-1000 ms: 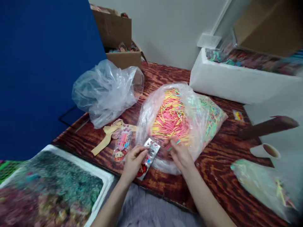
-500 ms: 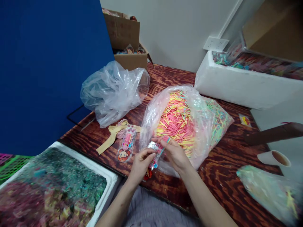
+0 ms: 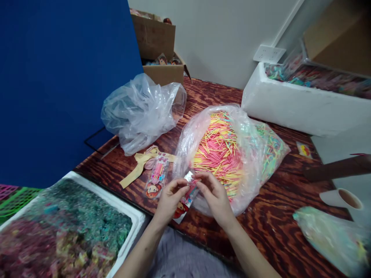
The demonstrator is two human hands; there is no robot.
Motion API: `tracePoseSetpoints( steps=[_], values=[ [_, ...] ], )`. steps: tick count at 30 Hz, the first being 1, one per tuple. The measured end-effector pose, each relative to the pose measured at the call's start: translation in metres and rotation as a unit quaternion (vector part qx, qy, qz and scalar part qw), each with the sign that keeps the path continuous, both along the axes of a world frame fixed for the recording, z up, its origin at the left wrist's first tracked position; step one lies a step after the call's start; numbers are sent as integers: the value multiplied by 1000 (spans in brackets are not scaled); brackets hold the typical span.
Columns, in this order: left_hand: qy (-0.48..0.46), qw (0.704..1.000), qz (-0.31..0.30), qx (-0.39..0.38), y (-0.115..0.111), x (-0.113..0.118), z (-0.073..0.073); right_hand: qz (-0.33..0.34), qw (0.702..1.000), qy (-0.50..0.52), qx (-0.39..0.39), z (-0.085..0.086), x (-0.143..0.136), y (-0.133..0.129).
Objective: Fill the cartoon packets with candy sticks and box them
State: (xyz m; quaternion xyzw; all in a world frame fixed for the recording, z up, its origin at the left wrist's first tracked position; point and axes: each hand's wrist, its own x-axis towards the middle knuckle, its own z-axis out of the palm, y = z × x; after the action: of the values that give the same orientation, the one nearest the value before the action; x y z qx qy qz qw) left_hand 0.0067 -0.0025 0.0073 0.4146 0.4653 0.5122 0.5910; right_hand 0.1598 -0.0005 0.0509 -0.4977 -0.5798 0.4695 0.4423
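A small clear packet with a cartoon doll picture at its lower end is held over the table's front edge. My left hand pinches its left side near the silvery top. At its upper right, the fingers of my right hand are closed on the packet, with something pink showing beneath them. Just beyond my hands lies an open plastic bag full of thin pink and yellow sticks. Left of my hands, a similar packet holding pink sticks lies flat beside beige cloth strips.
A crumpled clear bag lies at the back left, before cardboard boxes. White foam boxes stand at lower left and back right. On the right are a paper cup and a filled plastic bag.
The colourful stick ends seen in my right fingers now appear lower, at the packet. My right hand has come down and closed at its top, and more of the doll picture shows.
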Motion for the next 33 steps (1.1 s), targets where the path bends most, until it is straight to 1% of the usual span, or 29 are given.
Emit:
tracePoseSetpoints(
  steps=[2, 4, 8, 10, 12, 13, 14, 15, 16, 17, 18, 19, 20, 22, 23, 25, 27, 29, 31, 33],
  values=[
    [-18, 1000, 2, -20, -1, -3, 2, 0, 1000, -10, 26, 0, -3, 0],
    [-22, 999, -7, -32, -2, -9, 6, 28, 996, -54, 63, 3, -7, -1],
    [4, 997, -65, -36, -6, -29, 22, 50, 977, -133, 162, 14, -20, -9],
    [23, 995, -95, -35, -7, -40, 28, 76, 972, -122, 185, 18, -26, -11],
    [44, 992, -113, -41, -8, -49, 29, 114, 981, -52, 149, 18, -28, -9],
    [55, 992, -108, -46, -7, -53, 27, 118, 986, -1, 113, 15, -27, -5],
    [65, 992, -90, -52, -5, -57, 24, 106, 990, 43, 77, 10, -24, 2],
    [73, 994, -62, -57, -4, -60, 21, 79, 993, 69, 50, 4, -19, 11],
    [78, 995, -29, -59, -1, -63, 19, 39, 997, 65, 35, -4, -13, 22],
    [79, 995, 3, -61, 2, -67, 16, -1, 999, 15, 50, -13, -6, 34],
    [76, 995, 30, -63, 5, -70, 14, -19, 994, -73, 80, -23, 2, 48],
    [71, 994, 48, -65, 8, -72, 13, -26, 978, -175, 106, -33, 9, 61],
    [65, 994, 61, -65, 11, -75, 12, -27, 954, -269, 131, -42, 15, 74],
    [65, 993, 80, -58, 18, -79, 10, 11, 888, -428, 170, -56, 24, 95],
    [73, 992, 91, -50, 21, -80, 8, 34, 853, -486, 186, -61, 25, 103],
    [108, 988, 109, -30, 29, -81, 2, 76, 791, -570, 212, -66, 24, 111],
    [161, 978, 135, -1, 39, -81, -8, 103, 744, -618, 233, -66, 21, 114],
    [228, 959, 161, 47, 49, -78, -20, 117, 718, -640, 248, -65, 17, 113],
    [307, 930, 176, 103, 58, -76, -33, 123, 709, -646, 255, -65, 17, 111],
    [381, 895, 190, 130, 66, -73, -44, 125, 705, -649, 257, -65, 18, 110]
  ],
)
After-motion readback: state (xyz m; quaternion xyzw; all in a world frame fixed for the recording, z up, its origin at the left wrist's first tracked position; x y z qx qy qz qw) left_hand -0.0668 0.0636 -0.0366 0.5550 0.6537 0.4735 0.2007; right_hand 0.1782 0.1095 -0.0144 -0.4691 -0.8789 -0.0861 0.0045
